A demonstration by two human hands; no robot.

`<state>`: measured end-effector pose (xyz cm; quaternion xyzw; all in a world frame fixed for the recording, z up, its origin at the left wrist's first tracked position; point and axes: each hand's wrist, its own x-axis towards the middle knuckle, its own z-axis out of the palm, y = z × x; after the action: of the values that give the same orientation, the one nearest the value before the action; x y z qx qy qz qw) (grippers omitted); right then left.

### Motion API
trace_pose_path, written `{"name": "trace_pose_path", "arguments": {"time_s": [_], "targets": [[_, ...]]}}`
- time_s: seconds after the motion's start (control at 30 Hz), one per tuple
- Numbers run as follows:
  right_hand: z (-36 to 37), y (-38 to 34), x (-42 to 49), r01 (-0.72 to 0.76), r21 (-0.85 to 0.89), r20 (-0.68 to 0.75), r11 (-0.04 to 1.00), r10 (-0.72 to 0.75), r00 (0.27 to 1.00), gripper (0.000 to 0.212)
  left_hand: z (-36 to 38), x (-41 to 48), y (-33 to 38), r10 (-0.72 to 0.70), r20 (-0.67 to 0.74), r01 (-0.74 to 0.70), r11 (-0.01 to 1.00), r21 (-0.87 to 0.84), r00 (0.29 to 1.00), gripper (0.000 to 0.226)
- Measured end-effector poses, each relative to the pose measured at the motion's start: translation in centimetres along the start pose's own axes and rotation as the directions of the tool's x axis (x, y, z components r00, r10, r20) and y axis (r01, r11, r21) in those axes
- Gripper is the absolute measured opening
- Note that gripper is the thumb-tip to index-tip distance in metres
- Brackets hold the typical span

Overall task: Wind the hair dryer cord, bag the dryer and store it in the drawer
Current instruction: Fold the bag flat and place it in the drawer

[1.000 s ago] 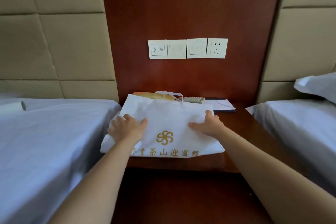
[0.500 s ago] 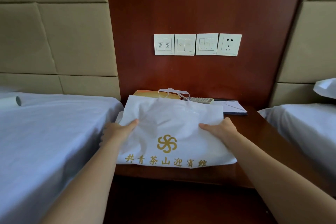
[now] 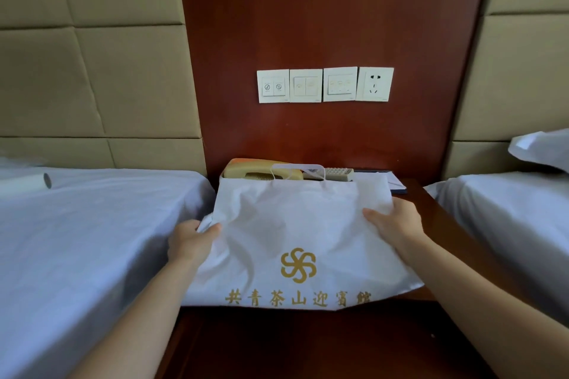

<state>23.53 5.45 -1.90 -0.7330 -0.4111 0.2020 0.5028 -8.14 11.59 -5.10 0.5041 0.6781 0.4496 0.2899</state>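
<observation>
Bag (image 3: 295, 240) of soft, crumpled white material lies flat across the nightstand (image 3: 414, 194), its lower edge overhanging the front. It bears a gold pinwheel emblem and gold characters. The left hand (image 3: 187, 243) pinches the bag's left edge, thumb on top. The right hand (image 3: 397, 224) grips the right edge. The dryer is not visible. A yellowish phone (image 3: 261, 171) sits at the nightstand's back.

Matt, creased white cloth-like bag (image 3: 295, 224) lies on a glossy dark wooden nightstand (image 3: 455, 243) between smooth cloth bedsheets (image 3: 92, 240).
</observation>
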Motion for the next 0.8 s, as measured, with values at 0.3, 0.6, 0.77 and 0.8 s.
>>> {"name": "trace_pose_path", "arguments": {"time_s": [0.3, 0.6, 0.77, 0.8], "targets": [[-7.3, -0.2, -8.6, 0.046, 0.014, -0.015, 0.999, -0.046, 0.999, 0.009, -3.6, -9.7, 1.3, 0.159, 0.036, -0.155, 0.984, -0.090, 0.987, 0.023], [-14.2, 2.3, -17.0, -0.083, 0.080, 0.119, 0.993, 0.073, 0.990, 0.014, -8.3, -18.9, -0.1, 0.173, 0.216, -0.160, 0.984, -0.076, 0.961, 0.014], [-15.1, 4.7, -18.2, -0.172, 0.053, 0.178, 0.984, 0.160, 0.971, 0.011, -8.5, -20.3, -1.4, 0.055, 0.270, -0.071, 0.996, 0.046, 0.961, 0.045], [-15.1, 5.1, -17.9, -0.190, 0.056, 0.180, 0.980, 0.178, 0.968, 0.011, -8.4, -20.2, -1.5, 0.048, 0.282, -0.067, 0.996, 0.059, 0.958, 0.045]]}}
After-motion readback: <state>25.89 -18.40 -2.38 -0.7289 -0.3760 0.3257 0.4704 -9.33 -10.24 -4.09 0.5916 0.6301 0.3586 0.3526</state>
